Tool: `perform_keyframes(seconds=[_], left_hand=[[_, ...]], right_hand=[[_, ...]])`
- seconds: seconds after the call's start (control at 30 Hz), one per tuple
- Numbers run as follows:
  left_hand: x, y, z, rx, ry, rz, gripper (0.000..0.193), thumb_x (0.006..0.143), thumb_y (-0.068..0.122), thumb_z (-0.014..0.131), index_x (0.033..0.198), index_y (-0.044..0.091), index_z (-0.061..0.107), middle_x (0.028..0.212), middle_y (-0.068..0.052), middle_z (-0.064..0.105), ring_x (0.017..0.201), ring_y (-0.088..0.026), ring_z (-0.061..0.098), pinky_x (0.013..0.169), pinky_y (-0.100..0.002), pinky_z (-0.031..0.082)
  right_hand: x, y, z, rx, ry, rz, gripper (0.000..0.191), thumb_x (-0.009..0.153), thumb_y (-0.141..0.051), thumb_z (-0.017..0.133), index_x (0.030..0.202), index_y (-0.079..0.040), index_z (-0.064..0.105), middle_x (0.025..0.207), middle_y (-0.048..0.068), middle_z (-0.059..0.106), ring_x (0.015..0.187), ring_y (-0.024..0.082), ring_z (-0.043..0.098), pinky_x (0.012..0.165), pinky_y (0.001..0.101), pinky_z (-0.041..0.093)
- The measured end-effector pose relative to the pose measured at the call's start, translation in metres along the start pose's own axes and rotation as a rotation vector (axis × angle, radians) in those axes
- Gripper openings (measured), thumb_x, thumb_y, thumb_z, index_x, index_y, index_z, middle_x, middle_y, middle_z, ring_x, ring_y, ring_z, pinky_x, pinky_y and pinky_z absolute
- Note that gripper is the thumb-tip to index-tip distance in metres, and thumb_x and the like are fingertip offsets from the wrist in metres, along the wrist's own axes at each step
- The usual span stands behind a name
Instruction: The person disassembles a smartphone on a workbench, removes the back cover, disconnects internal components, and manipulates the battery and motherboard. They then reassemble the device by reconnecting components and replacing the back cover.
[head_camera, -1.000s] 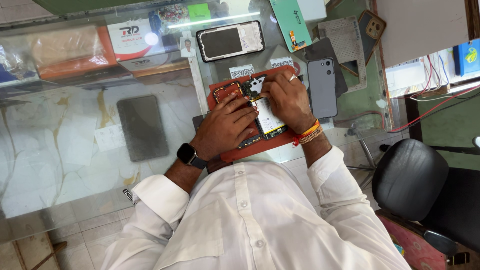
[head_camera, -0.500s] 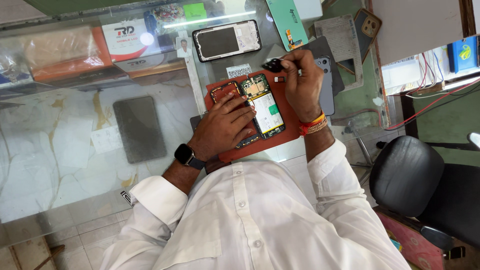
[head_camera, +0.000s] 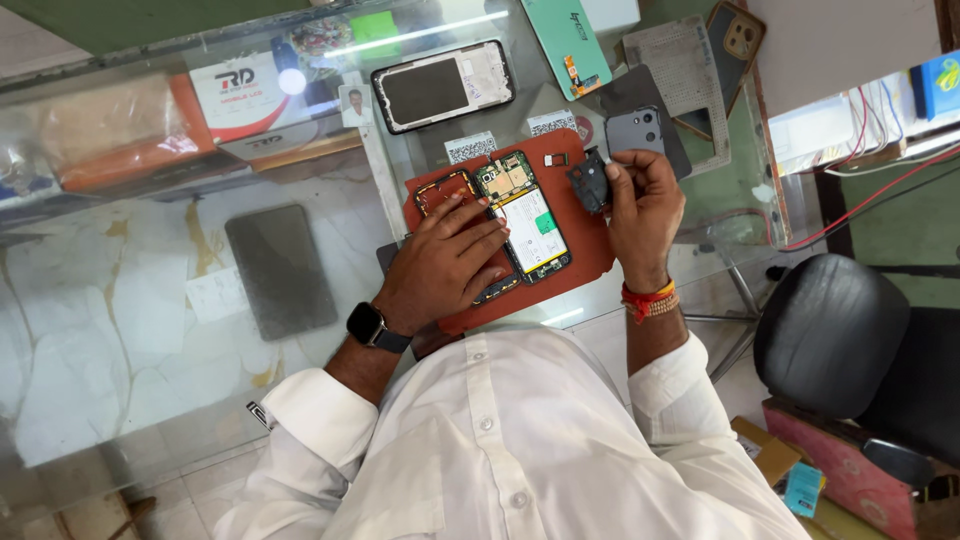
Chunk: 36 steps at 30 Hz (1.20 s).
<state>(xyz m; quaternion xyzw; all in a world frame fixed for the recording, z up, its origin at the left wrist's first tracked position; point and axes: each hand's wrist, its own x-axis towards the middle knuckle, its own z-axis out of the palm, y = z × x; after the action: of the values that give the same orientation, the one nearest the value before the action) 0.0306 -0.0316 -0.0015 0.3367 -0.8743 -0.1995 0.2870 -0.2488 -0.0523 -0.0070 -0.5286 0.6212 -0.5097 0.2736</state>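
Observation:
An opened phone (head_camera: 528, 222) with its circuit board and white battery exposed lies on a red-brown mat (head_camera: 590, 250) on a glass counter. My left hand (head_camera: 445, 262), a black watch on its wrist, lies flat on the phone's left side and an orange-rimmed frame (head_camera: 442, 190). My right hand (head_camera: 640, 205) holds a small black cover part (head_camera: 590, 183) lifted just right of the phone. Red and orange threads circle that wrist.
A phone screen panel (head_camera: 442, 88) lies beyond the mat, a green back cover (head_camera: 568, 42) and a grey phone back (head_camera: 635, 130) at the far right. A dark slab (head_camera: 280, 270) rests left on the glass. A black chair (head_camera: 840, 335) stands right.
My right hand has lifted the black cover part off the phone and carried it to the right, uncovering the board. My left hand has stayed pressed on the phone.

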Motion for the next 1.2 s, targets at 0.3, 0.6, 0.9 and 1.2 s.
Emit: perform_keyframes(seconds=[0.3, 0.6, 0.9, 1.2], left_hand=[[0.003, 0.0, -0.001, -0.003, -0.011, 0.006, 0.04, 0.096, 0.032, 0.072, 0.126, 0.005, 0.068, 0.13, -0.01, 0.069, 0.136, -0.03, 0.054, 0.12, -0.053, 0.037], [0.003, -0.001, -0.002, -0.01, -0.002, 0.011, 0.04, 0.096, 0.031, 0.072, 0.125, 0.005, 0.068, 0.13, -0.01, 0.069, 0.137, -0.031, 0.054, 0.119, -0.053, 0.037], [-0.002, -0.001, -0.003, -0.025, 0.058, 0.023, 0.039, 0.095, 0.029, 0.075, 0.124, 0.003, 0.069, 0.136, -0.012, 0.067, 0.136, -0.03, 0.055, 0.119, -0.05, 0.039], [-0.004, -0.003, -0.002, 0.016, 0.14, -0.017, 0.035, 0.093, 0.024, 0.077, 0.119, 0.001, 0.071, 0.134, -0.011, 0.067, 0.133, -0.029, 0.056, 0.119, -0.05, 0.04]], right_hand=[[-0.016, -0.008, 0.0, -0.11, -0.022, -0.029, 0.014, 0.104, -0.004, 0.071, 0.116, 0.002, 0.066, 0.088, 0.006, 0.075, 0.072, 0.006, 0.066, 0.063, 0.0212, 0.054], [-0.01, -0.017, 0.008, -0.185, -0.05, -0.055, 0.012, 0.102, -0.005, 0.072, 0.11, 0.003, 0.07, 0.089, 0.008, 0.077, 0.075, 0.008, 0.07, 0.067, 0.022, 0.058], [-0.012, -0.032, 0.007, -0.58, 0.047, -0.357, 0.013, 0.096, -0.01, 0.082, 0.104, -0.003, 0.074, 0.103, 0.009, 0.068, 0.087, 0.023, 0.061, 0.075, 0.0372, 0.05], [-0.014, -0.041, 0.01, -0.537, -0.014, -0.447, 0.012, 0.094, 0.001, 0.073, 0.105, -0.004, 0.074, 0.104, 0.009, 0.064, 0.1, 0.027, 0.058, 0.089, 0.0416, 0.046]])
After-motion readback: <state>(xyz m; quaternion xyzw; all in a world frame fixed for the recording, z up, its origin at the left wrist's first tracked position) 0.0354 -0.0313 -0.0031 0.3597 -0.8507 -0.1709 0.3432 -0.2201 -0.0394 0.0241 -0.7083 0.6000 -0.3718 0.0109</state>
